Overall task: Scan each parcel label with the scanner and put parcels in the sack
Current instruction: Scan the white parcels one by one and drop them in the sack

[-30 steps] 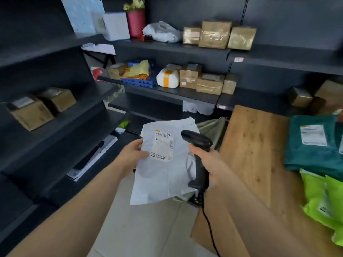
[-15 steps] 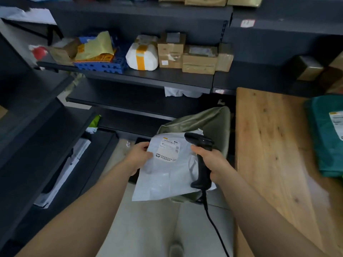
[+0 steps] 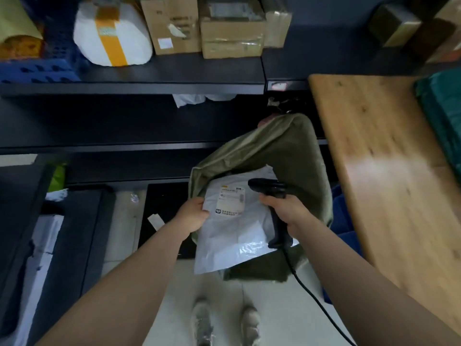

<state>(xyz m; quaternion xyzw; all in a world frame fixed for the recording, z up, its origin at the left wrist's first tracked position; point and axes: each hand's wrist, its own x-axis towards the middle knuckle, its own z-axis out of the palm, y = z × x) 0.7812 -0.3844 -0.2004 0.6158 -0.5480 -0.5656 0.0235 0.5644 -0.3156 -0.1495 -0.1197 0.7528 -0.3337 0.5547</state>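
My left hand [image 3: 193, 216] pinches the left edge of a white plastic mailer parcel [image 3: 232, 238], whose printed label [image 3: 230, 202] faces up. The parcel hangs over the open mouth of an olive-green sack [image 3: 282, 151] standing on the floor beside the table. A black corded barcode scanner [image 3: 273, 196] is gripped by its handle in my right hand [image 3: 287, 211], and its head sits just right of the label. The cable trails down toward the lower right.
A wooden table [image 3: 389, 156] fills the right side, with a teal parcel [image 3: 441, 108] at its far edge. Dark shelves [image 3: 149, 78] ahead hold cardboard boxes [image 3: 232, 28], a white taped bundle [image 3: 112, 33] and a blue crate [image 3: 37, 68]. My shoes show on the pale floor below.
My view has tilted down toward the floor. The parcel and scanner have moved lower and over the sack's mouth. Both hands keep their hold.
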